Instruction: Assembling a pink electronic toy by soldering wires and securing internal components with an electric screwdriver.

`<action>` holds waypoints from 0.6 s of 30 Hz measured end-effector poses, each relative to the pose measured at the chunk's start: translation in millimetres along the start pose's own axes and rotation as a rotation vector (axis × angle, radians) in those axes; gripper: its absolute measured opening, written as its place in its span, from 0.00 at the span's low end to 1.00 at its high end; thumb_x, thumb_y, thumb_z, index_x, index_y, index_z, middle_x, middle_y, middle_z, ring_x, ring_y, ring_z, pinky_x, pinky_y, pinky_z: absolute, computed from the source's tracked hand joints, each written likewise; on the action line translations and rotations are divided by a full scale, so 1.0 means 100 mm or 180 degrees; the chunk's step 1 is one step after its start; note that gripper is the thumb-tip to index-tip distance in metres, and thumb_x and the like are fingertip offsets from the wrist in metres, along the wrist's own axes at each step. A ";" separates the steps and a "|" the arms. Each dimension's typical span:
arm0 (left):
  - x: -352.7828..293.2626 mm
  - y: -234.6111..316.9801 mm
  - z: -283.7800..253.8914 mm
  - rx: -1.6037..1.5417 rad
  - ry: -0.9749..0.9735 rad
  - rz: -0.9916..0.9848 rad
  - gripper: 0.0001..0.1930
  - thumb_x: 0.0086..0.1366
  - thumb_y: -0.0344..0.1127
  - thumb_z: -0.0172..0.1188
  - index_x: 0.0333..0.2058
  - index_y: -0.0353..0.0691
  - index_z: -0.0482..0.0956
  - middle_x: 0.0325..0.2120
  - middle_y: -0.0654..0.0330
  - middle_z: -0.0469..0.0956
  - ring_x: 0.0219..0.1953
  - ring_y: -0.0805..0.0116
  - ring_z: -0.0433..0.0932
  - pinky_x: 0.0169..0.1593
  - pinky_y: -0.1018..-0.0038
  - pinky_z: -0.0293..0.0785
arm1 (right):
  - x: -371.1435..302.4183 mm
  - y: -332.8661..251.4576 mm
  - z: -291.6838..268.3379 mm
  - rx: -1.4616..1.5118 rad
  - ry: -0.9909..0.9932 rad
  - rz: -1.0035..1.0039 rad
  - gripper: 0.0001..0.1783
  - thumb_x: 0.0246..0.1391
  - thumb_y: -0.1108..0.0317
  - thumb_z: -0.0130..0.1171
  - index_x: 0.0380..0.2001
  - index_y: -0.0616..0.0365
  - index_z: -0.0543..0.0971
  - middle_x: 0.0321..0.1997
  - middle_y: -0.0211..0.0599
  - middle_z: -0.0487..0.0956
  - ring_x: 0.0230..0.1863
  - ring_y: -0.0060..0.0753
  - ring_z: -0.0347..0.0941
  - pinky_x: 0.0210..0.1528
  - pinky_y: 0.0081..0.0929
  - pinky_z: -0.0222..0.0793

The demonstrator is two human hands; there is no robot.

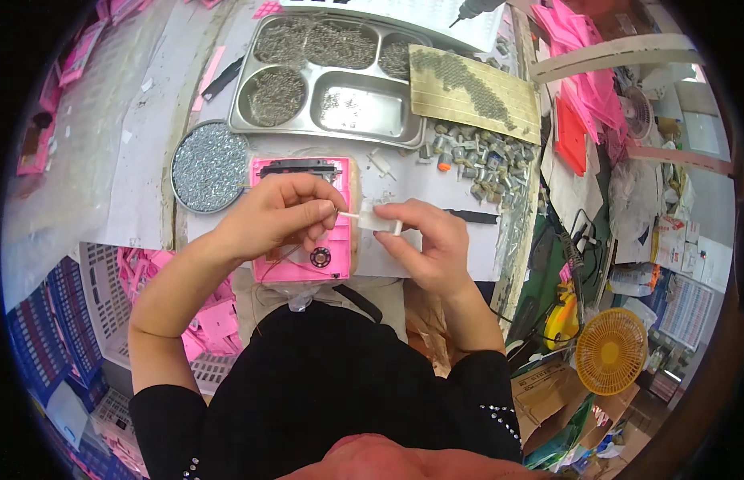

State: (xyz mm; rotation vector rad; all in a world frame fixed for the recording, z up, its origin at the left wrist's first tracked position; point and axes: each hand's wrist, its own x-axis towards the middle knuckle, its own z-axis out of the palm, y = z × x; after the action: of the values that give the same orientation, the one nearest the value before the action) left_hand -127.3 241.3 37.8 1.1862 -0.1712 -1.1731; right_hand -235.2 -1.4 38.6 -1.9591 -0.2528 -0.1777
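white part, at the pink case's right edge near the worktop's front edge, is pinched by the right hand, but i cannot tell whether the left hand grips its stem, so uneven pressure could make it slip.

A white-covered workbench stands beside an open cardboard box.

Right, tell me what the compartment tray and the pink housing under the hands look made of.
Compartment tray: metal, probably polished stainless steel, going by its silvery highlights. Pink housing: likely moulded plastic, fairly smooth, judging by its even colour and raised edges.
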 end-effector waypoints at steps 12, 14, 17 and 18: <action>-0.13 -0.31 -0.04 0.0232 -0.0032 0.0104 0.10 0.76 0.32 0.56 0.48 0.33 0.80 0.29 0.63 0.80 0.26 0.79 0.77 0.29 0.80 0.75 | 0.00 -0.04 0.23 -0.0802 -0.0268 -0.1161 0.22 0.46 0.77 0.71 0.47 0.61 0.82 0.41 0.41 0.85 0.35 0.41 0.82 0.35 0.32 0.78; -0.21 -0.28 -0.04 0.0197 -0.0105 0.0025 0.10 0.76 0.31 0.56 0.49 0.33 0.79 0.31 0.63 0.81 0.27 0.78 0.77 0.29 0.80 0.75 | -0.02 -0.05 0.25 -0.0811 -0.0372 -0.0951 0.21 0.47 0.78 0.71 0.47 0.62 0.82 0.43 0.42 0.85 0.38 0.42 0.83 0.39 0.33 0.79; -0.40 -0.30 -0.06 0.0829 0.0446 0.0764 0.10 0.75 0.31 0.57 0.49 0.32 0.79 0.33 0.62 0.81 0.28 0.78 0.78 0.30 0.78 0.76 | -0.12 0.01 0.28 -0.0437 -0.0386 -0.0198 0.19 0.47 0.78 0.71 0.45 0.61 0.82 0.47 0.43 0.85 0.43 0.44 0.83 0.46 0.36 0.79; -0.45 -0.30 -0.05 0.1162 0.0712 0.1150 0.10 0.74 0.31 0.58 0.49 0.31 0.79 0.34 0.62 0.82 0.28 0.78 0.78 0.30 0.77 0.76 | -0.18 0.10 0.32 -0.0309 -0.0279 -0.0074 0.19 0.47 0.78 0.71 0.45 0.61 0.82 0.48 0.43 0.85 0.44 0.44 0.82 0.47 0.36 0.78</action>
State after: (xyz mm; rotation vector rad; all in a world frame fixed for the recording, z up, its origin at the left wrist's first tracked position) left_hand -162.1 282.2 32.0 1.5225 -0.4242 -0.7024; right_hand -249.8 22.2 12.6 -2.0637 -0.3295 -0.1214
